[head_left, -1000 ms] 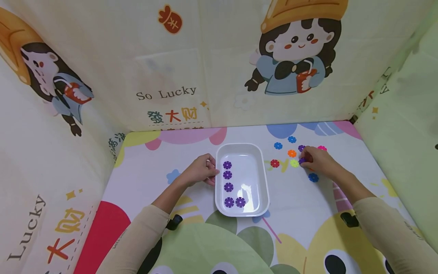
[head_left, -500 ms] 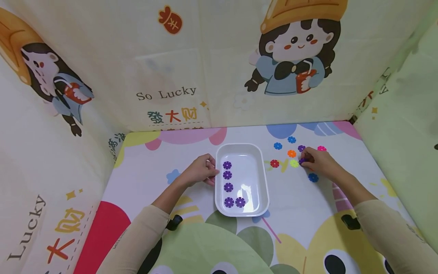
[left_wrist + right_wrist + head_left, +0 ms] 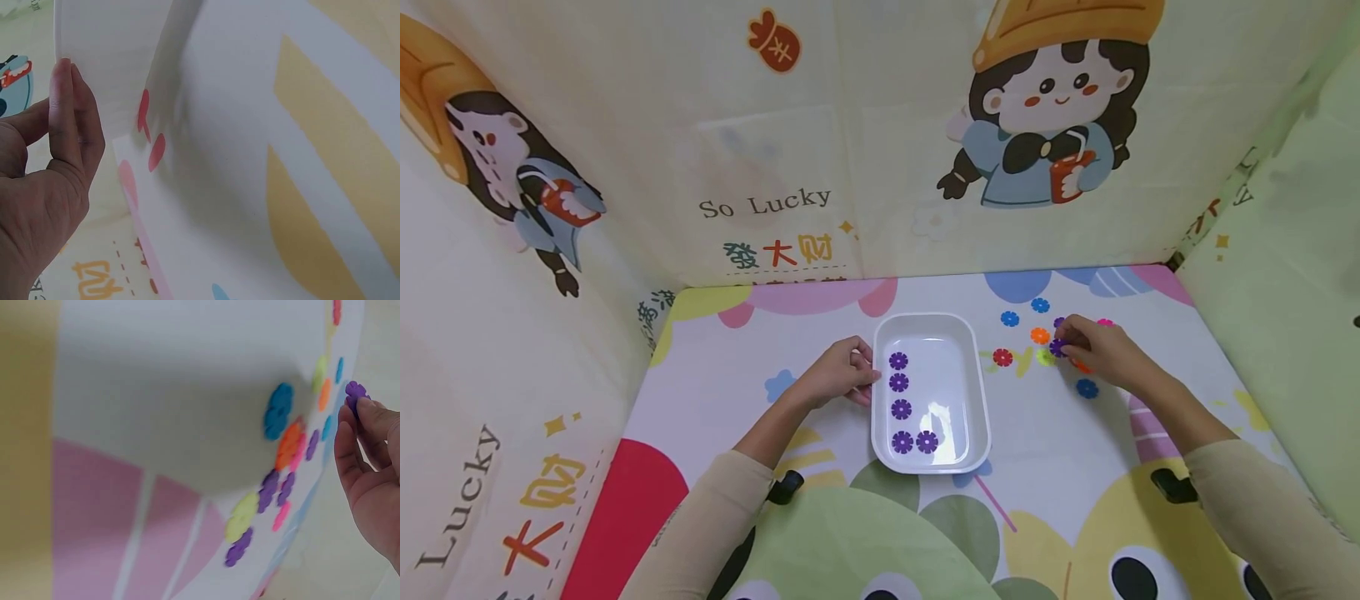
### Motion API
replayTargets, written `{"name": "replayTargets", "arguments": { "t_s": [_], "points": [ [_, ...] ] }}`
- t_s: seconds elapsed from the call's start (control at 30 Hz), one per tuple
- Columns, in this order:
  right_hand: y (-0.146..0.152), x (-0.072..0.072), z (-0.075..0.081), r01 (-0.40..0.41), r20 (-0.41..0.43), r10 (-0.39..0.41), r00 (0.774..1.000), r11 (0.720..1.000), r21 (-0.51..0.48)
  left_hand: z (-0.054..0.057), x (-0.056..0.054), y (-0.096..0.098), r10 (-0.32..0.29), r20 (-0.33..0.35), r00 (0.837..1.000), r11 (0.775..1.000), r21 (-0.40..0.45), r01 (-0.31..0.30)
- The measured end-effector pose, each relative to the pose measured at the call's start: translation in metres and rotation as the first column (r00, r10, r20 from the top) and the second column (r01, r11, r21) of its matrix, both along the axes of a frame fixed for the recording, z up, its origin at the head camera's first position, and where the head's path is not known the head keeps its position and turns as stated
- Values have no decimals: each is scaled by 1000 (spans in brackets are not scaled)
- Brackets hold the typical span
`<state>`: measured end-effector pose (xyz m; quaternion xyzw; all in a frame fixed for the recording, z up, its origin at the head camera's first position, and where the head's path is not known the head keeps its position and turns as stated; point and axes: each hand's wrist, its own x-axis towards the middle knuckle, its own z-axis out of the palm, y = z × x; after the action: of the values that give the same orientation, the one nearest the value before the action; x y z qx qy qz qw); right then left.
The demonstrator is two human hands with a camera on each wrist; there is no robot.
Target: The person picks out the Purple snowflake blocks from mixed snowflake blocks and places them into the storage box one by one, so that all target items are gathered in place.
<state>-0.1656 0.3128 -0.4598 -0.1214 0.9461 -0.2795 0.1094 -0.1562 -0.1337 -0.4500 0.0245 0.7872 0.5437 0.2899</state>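
A white tray [image 3: 951, 367] stands in the middle of the table, with several purple flower-shaped discs [image 3: 901, 409] down its left side and along the near end. My left hand [image 3: 837, 372] grips the tray's left rim; in the left wrist view its fingers [image 3: 62, 119] lie against the outer wall. Between thumb and fingertips, my right hand [image 3: 1101, 350] pinches another purple flower disc [image 3: 355, 394], which is raised off the table in the right wrist view. Below and around that hand lie loose discs, among them an orange one [image 3: 289, 445] and a blue one [image 3: 279, 411].
Right of the tray lie a red disc [image 3: 1002, 357], an orange disc [image 3: 1039, 335], blue discs [image 3: 1010, 318] and a yellow-green disc [image 3: 1044, 357]. A printed cloth [image 3: 1045, 433] covers the table. Patterned curtains [image 3: 880, 167] hang at the back and both sides.
My right hand has risen slightly, bringing the pinched purple disc up with it and uncovering more of an orange disc below. The left hand and the tray have stayed in place.
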Motion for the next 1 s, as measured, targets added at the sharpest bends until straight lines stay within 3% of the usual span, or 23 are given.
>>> {"name": "replayTargets", "arguments": {
  "t_s": [0.53, 1.0],
  "points": [
    [-54, 8, 39, -128, -98, 119, 988, 988, -92, -1, -1, 0, 12, -4, 1000, 1000, -1, -12],
    [-100, 10, 45, -256, -112, 241, 964, 954, -158, -3, -1, 1, 1, -3, 1000, 1000, -7, -1]
  ]
}}
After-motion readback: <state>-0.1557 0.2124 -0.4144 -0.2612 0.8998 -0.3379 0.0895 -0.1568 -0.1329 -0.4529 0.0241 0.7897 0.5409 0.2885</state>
